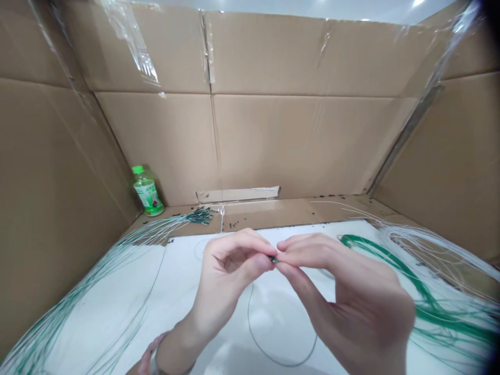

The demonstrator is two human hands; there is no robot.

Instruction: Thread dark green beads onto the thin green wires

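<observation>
Near the centre, my left hand [230,276] pinches a small dark green piece [272,258] between thumb and index finger. The fingertips of my right hand [344,286] meet it from the other side, closed on the green end of the same piece. Most of the piece is hidden by the fingers. Below my hands a thin green wire [253,333] hangs in a loop over the white surface [211,344].
Green and white wires [78,286] with dark tips run along the left. Green wires [425,297] and white wires [422,237] lie at the right. A green bottle [148,192] stands at the back left. Cardboard walls [273,130] enclose the surface; dark bits lie along the back.
</observation>
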